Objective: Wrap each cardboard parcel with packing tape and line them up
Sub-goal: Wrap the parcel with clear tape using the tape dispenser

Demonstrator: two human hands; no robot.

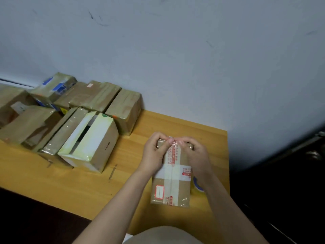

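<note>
A small brown cardboard parcel (171, 189) with white and red printed tape crossing its top lies on the wooden table (73, 184) in front of me. Both hands are at its far end. My left hand (154, 152) pinches a strip of clear tape at the far top edge. My right hand (195, 153) pinches the same strip from the other side, thumb tips almost touching. A roll of packing tape (197, 186) lies on the table, mostly hidden behind the parcel and my right forearm.
Several taped parcels (91, 138) stand packed together at the table's back left against the pale wall (175, 59). The table's right edge (227, 155) is close to my right hand, with dark floor beyond it.
</note>
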